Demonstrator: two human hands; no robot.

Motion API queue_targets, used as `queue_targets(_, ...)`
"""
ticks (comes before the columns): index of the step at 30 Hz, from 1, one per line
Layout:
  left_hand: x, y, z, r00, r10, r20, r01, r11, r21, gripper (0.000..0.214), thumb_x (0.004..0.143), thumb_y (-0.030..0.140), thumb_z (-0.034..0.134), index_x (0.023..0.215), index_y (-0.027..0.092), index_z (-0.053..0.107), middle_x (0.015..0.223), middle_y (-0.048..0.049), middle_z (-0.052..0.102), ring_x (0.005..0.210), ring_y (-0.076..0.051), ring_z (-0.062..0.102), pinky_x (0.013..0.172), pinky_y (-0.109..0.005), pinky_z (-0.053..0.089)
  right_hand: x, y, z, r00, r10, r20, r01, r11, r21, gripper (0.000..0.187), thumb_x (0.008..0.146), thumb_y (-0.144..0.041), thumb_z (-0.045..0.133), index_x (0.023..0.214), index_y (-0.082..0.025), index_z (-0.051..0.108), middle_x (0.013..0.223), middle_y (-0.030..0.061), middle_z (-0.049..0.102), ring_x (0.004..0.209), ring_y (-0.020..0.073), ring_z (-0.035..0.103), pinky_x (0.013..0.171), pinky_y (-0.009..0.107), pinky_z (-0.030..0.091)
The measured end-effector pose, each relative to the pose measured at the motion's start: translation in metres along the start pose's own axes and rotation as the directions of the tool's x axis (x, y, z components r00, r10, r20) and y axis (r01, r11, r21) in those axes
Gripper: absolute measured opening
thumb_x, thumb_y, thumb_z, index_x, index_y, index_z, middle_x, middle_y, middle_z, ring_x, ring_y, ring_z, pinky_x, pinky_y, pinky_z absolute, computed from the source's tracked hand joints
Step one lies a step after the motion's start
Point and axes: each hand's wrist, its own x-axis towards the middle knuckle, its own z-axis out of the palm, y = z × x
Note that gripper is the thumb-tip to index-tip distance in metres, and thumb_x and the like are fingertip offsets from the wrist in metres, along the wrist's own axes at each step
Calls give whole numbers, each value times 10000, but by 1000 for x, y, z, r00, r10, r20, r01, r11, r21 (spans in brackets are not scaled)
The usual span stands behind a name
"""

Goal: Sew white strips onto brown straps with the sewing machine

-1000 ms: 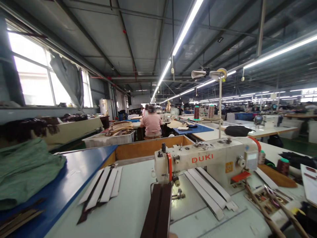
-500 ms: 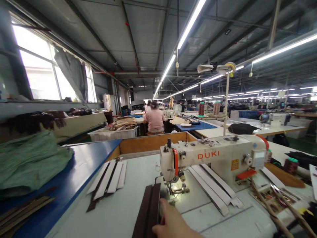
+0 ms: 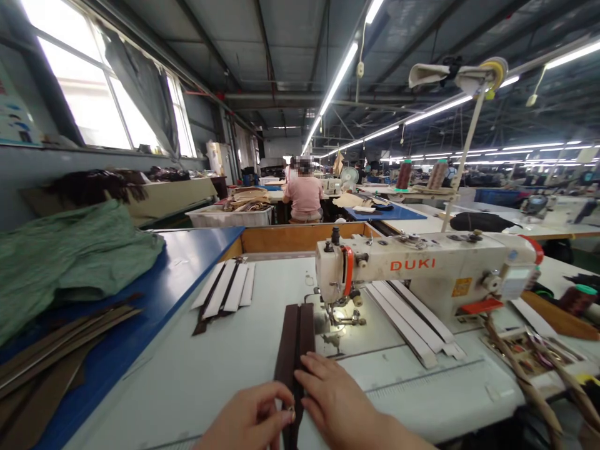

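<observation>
A long dark brown strip [image 3: 293, 340] lies on the white sewing table [image 3: 225, 381], running from the front edge toward the needle of the white DUKI sewing machine [image 3: 422, 275]. My left hand [image 3: 250, 420] is closed in a pinch on the strip's near end. Fingers curled, my right hand [image 3: 335, 400] rests on the strip's right edge just beside it, pressing it down.
White and dark strips [image 3: 225, 290] lie left of the machine, more white strips [image 3: 412, 322] under its arm. A blue table [image 3: 154, 294] at the left holds green cloth [image 3: 70, 256] and brown strips [image 3: 51, 359]. Brown straps and clutter [image 3: 529, 362] sit right. A person [image 3: 304, 197] sits ahead.
The view tilted down and moved closer. My right hand came forward onto the brown strip, and my left hand came into view and pinched the strip's near end.
</observation>
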Motion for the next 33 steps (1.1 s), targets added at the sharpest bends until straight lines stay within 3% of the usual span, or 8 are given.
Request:
queue_targets(2, 9, 5, -10, 972, 155, -175, -120, 974, 194, 295, 840, 395, 452, 977, 214, 640, 728, 1, 700, 583, -153, 644, 587, -246, 519, 0, -2, -3, 1000, -18, -1, 18, 1000, 12, 425, 908, -232, 516, 1320, -136, 555, 1440, 128, 481, 1360, 254, 401, 1155, 385, 281)
queue_targets(4, 26, 1, -15, 862, 413, -295, -252, 853, 457, 308, 870, 358, 462, 1066, 232, 663, 1012, -49, 734, 912, -203, 688, 839, -312, 541, 0, -3, -5, 999, -48, -15, 48, 999, 15, 429, 906, -235, 519, 1324, -143, 549, 1433, 120, 491, 1350, 245, 413, 1154, 365, 282)
queue_targets(6, 48, -12, -12, 733, 628, -262, -332, 667, 667, 366, 908, 346, 444, 1200, 228, 632, 1287, -78, 633, 1175, -233, 589, 992, -368, 480, -2, -3, -8, 997, -81, -5, 81, 997, 4, 433, 900, -247, 537, 1320, -144, 550, 1422, 118, 504, 1342, 244, 422, 1152, 350, 282)
queue_targets(9, 75, -39, -1, 646, 747, -156, -351, 473, 809, 422, 950, 338, 368, 1296, 220, 580, 1356, -72, 579, 1244, -225, 542, 1002, -348, 477, -11, 5, -23, 997, -77, -4, 77, 996, -44, 411, 888, -259, 564, 1288, -168, 578, 1416, 110, 511, 1327, 245, 437, 1141, 351, 298)
queue_targets(12, 80, -57, 5, 670, 724, -162, -276, 446, 852, 466, 961, 372, 338, 1370, 225, 508, 1390, -74, 542, 1257, -243, 530, 1009, -375, 471, -31, 28, -56, 986, 88, -144, -115, 975, -190, 383, 887, -232, 548, 1267, -212, 590, 1373, 73, 552, 1258, 206, 500, 1090, 313, 363)
queue_targets(17, 71, -65, -1, 700, 695, -166, -281, 482, 830, 470, 958, 403, 332, 1353, 239, 527, 1394, -69, 533, 1241, -243, 545, 988, -367, 489, -65, 74, -112, 847, 410, -339, -516, 788, -336, 288, 901, -216, 488, 1124, -112, 636, 1090, 149, 645, 1060, 273, 574, 932, 393, 458)
queue_targets(21, 77, -78, -5, 683, 710, -172, -274, 467, 840, 464, 966, 439, 334, 1336, 256, 546, 1376, -59, 554, 1236, -238, 550, 1012, -368, 468, -71, 87, -118, 814, 482, -326, -580, 714, -393, 160, 838, -135, 515, 886, -129, 667, 970, 142, 641, 989, 277, 585, 833, 364, 476)
queue_targets(33, 62, -67, -8, 659, 732, -171, -283, 452, 846, 496, 955, 510, 340, 1343, 274, 538, 1363, -46, 570, 1163, -234, 611, 972, -343, 499, -65, 93, -131, 735, 529, -424, -658, 706, -260, 360, 865, -46, 370, 1059, -140, 658, 978, 123, 708, 917, 228, 663, 775, 303, 465)
